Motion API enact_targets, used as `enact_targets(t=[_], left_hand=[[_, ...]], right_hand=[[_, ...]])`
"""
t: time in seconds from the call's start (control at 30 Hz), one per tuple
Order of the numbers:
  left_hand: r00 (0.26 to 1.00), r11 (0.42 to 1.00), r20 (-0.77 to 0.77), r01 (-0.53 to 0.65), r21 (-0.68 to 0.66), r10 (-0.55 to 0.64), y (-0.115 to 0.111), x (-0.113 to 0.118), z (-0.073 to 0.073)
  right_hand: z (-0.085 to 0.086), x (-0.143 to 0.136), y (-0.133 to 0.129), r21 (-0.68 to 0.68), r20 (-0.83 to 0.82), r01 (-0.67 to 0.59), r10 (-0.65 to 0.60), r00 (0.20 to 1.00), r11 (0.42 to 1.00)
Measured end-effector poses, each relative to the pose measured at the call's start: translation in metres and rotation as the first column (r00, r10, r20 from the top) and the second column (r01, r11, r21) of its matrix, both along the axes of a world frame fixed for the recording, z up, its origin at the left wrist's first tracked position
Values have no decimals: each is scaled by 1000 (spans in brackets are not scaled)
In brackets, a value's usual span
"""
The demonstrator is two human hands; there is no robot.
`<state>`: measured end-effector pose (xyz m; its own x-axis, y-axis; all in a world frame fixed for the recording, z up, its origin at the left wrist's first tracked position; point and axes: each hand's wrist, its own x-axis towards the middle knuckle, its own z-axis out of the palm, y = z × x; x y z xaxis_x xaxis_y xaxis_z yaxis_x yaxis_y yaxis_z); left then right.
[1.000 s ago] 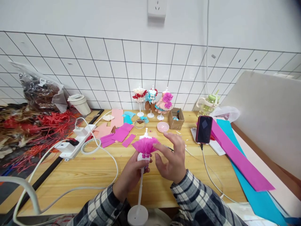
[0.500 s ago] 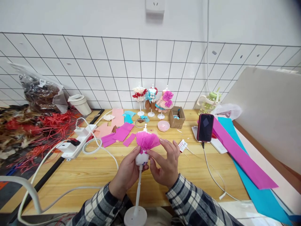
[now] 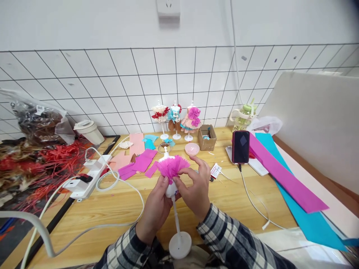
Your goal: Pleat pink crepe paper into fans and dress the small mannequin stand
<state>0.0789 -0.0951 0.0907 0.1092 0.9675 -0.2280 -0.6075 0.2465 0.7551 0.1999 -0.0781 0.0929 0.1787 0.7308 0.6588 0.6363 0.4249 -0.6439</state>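
Observation:
A small white dress-form stand (image 3: pixel 177 244) is tilted near the table's front edge, its round base toward me. My left hand (image 3: pixel 157 209) wraps round the lower body of the form. Fanned magenta pleated paper (image 3: pixel 172 167) covers the form's front below its white neck. My right hand (image 3: pixel 195 186) pinches the right side of this paper with thumb and forefinger, the other fingers raised. Part of the form's body is hidden behind my fingers.
Three dressed forms (image 3: pixel 176 116) stand at the back beside a cardboard box (image 3: pixel 207 138) and a pink bowl (image 3: pixel 192 149). Magenta paper pieces (image 3: pixel 144 160) and a power strip (image 3: pixel 89 179) lie left. A phone (image 3: pixel 240 147) and long paper sheets (image 3: pixel 288 175) are right.
The form's base has swung to the right and up. My right thumb and forefinger have moved up from the form's body onto the magenta paper. The whole view has shifted slightly.

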Motion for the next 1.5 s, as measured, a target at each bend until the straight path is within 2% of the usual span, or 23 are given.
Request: enact_targets(t=[0.2,0.4,0.57,0.73,0.83,1.0,1.07,1.17,1.3,1.4,1.5], left_hand=[[999,1000,-53,4,-7,-4,-2,6,-6],[997,1000,-72,-30,2,30,-3,12,-7],[995,997,-98,26,68,-19,-5,13,-7],[990,999,-139,35,36,-29,-6,11,-6],[997,999,-66,48,-14,-49,-6,10,-7],[995,978,94,54,-199,-36,-5,6,-8],[985,967,167,74,-242,-33,-5,2,-7],[946,964,316,147,-220,-72,-4,-4,-4],[881,950,454,246,-193,-136,-2,-7,-4],[888,936,438,263,-234,-140,-2,-6,-6],[919,929,373,242,-281,-126,-2,-4,-7]], right_hand=[[-3,-4,-1,-4,-63,4,-4,998,1000],[1,-2,-5,0,-31,-19,19,999,1000],[7,1,-3,46,-32,67,-66,997,997],[5,0,3,34,-44,104,-102,994,994],[6,-2,3,22,-44,92,-91,995,995],[9,3,-4,90,-66,71,-65,996,993],[6,9,-7,142,-92,60,-48,995,988],[-6,19,-6,166,-149,67,-42,988,984],[-14,21,1,49,-138,-55,61,989,997],[-9,14,6,-51,-231,-205,188,955,977],[-5,5,8,-129,-366,-290,226,903,948]])
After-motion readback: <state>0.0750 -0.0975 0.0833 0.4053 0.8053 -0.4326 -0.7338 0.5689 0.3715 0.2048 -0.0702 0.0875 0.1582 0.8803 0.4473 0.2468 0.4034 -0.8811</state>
